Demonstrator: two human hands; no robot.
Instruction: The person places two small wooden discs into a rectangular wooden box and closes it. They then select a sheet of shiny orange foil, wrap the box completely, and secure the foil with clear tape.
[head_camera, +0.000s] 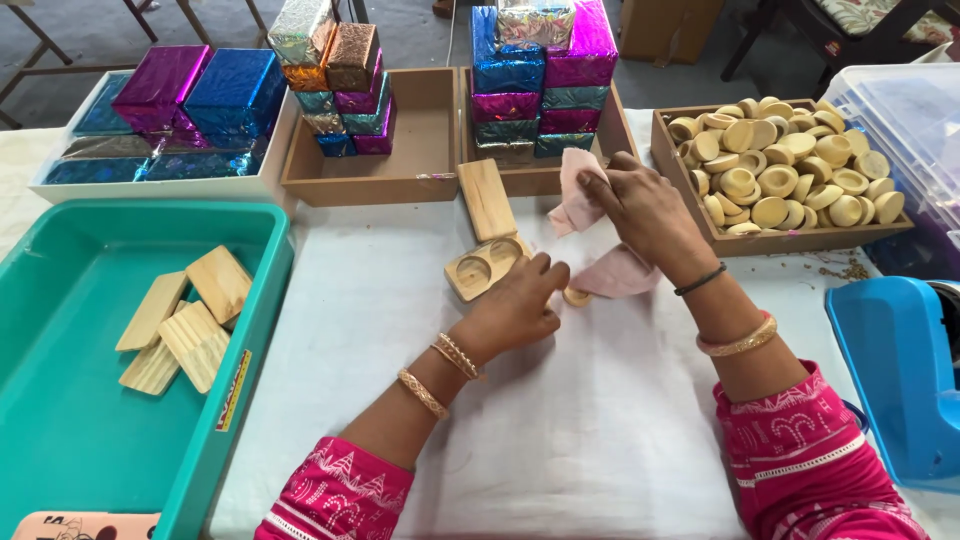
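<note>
white cloth covers the counter (560, 420) in front of me, and trays line its far edge. my right hand (645, 210) is raised a little over the middle, its grip pinched shut on a pale pink cloth (590, 235) that hangs down in folds toward the counter. my left hand (515, 305) rests lower and nearer to me — its fingertips are closed around a small round wooden piece (577, 297), which sits on the counter right at the lower edge of the pink cloth. just to the left of that hand lies an open wooden box (487, 262) with two round hollows in its base, its flat lid standing out behind it. a teal tray (70, 430) on my left holds several plain wooden blocks (190, 320). a wooden tray (780, 240) on the far right is heaped with round wooden cups (780, 170) — many of them. stacks of shiny foil-wrapped boxes (540, 75) in blue, pink and gold fill the other trays at the back. a blue tape dispenser (895, 370) sits at my right.
</note>
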